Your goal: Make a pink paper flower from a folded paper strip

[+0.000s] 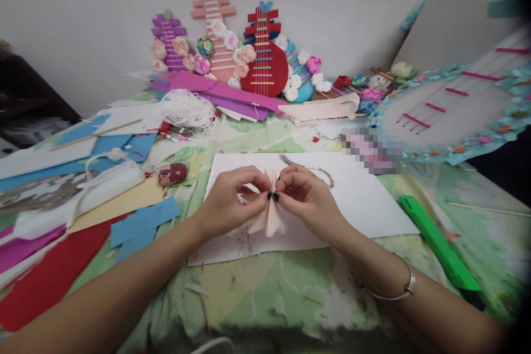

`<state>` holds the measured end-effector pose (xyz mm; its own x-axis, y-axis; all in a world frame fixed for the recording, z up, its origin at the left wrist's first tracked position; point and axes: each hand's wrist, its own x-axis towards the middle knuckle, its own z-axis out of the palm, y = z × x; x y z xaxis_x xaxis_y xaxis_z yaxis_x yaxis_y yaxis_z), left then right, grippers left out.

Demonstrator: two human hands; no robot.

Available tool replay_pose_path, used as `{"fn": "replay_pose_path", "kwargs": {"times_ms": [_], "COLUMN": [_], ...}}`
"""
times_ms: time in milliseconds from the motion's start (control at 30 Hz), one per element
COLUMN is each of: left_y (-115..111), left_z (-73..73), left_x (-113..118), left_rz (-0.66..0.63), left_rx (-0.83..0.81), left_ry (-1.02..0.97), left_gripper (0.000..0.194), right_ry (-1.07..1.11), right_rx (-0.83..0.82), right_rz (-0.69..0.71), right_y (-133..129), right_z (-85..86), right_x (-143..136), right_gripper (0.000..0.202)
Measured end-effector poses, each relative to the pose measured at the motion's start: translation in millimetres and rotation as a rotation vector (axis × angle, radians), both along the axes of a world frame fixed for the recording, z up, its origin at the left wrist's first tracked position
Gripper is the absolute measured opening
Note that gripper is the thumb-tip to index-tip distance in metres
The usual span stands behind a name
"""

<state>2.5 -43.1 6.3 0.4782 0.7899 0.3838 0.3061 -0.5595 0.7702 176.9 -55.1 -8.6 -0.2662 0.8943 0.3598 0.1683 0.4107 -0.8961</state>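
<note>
A pale peach piece of folded, fanned paper (271, 220) is pinched at its narrow middle between both hands. My left hand (240, 194) holds it from the left, thumb and fingertips pressed together. From the right, my right hand (305, 196) pinches the same spot, and the two thumb tips nearly meet. The lower folds spread out below the fingers, and thin tips stick up above them. Under the hands lies a white sheet (357, 213). Scissors with gold handles (326, 176) rest on it just behind my right hand, their blades partly visible.
Colourful paper instruments, one a red lute (265, 69), lean against the wall. White string (188, 110) lies at the back left, with blue paper (145, 221) and red paper (53, 271) nearer. A green cutter (440, 243) is at right, below a large turquoise-edged instrument (448, 116).
</note>
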Motion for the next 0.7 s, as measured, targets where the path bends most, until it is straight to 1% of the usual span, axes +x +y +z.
{"fn": "replay_pose_path", "kwargs": {"times_ms": [100, 233, 400, 600, 700], "left_y": [-0.3, -0.3, 0.2, -1.8, -3.1], "left_z": [-0.5, -2.3, -0.6, 1.3, 0.7], "left_x": [-0.5, -1.1, -0.8, -0.5, 0.0], "left_rz": [-0.015, -0.015, 0.007, 0.054, 0.066], "left_rx": [-0.053, -0.09, -0.051, 0.06, 0.046], "left_ry": [0.007, -0.016, -0.009, 0.069, 0.058], "left_gripper": [0.008, 0.007, 0.006, 0.005, 0.007], "right_ry": [0.03, 0.004, -0.042, -0.055, -0.029], "right_rx": [-0.025, -0.019, -0.001, 0.023, -0.004], "right_rz": [0.014, 0.004, -0.008, 0.009, 0.03], "right_y": [0.1, -0.6, -1.3, -2.0, -2.2], "right_z": [1.5, 1.3, 0.7, 0.9, 0.9], "right_x": [0.6, 0.4, -0.5, -1.3, -1.6], "right_gripper": [0.003, 0.003, 0.003, 0.005, 0.007]}}
